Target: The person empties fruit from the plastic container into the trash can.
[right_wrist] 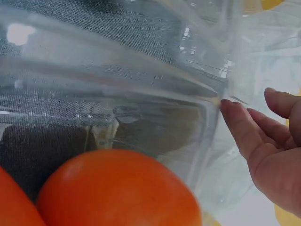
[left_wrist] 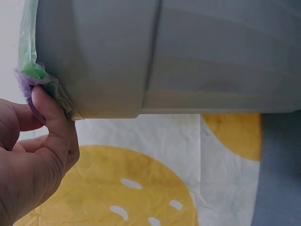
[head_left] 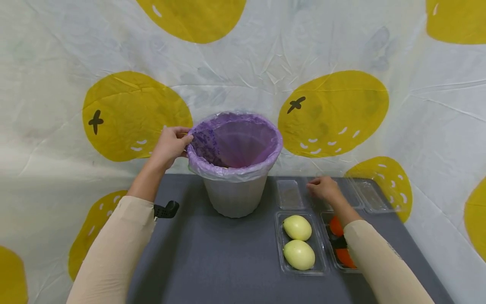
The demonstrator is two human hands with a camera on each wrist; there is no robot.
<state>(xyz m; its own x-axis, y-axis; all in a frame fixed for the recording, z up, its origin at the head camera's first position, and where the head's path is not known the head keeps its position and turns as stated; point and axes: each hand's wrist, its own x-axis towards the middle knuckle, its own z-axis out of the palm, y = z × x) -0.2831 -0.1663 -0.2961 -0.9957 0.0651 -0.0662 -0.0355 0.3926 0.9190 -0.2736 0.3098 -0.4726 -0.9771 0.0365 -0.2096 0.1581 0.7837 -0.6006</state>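
A bin (head_left: pixel 235 198) lined with a purple bin bag (head_left: pixel 243 143) stands at the back of the table. My left hand (head_left: pixel 171 145) pinches the folded bag edge at the bin's left rim; the left wrist view shows the thumb and fingers on the bunched film. My right hand (head_left: pixel 324 188) is over the hinged lids of the clear plastic boxes. In the right wrist view its fingertips touch the edge of a clear lid (right_wrist: pixel 202 122), the thumb held apart. Below it, a clear box (head_left: pixel 327 249) holds orange-red round fruits (head_left: pixel 344 257), partly hidden by my right forearm.
Left of that box, another open clear box (head_left: pixel 282 253) holds two pale yellow oval fruits (head_left: pixel 298 228), its lid (head_left: pixel 290 194) folded back. One more clear lid (head_left: pixel 373 196) lies at the far right. A fruit-printed cloth (head_left: pixel 235 71) hangs behind the grey table (head_left: pixel 212 261).
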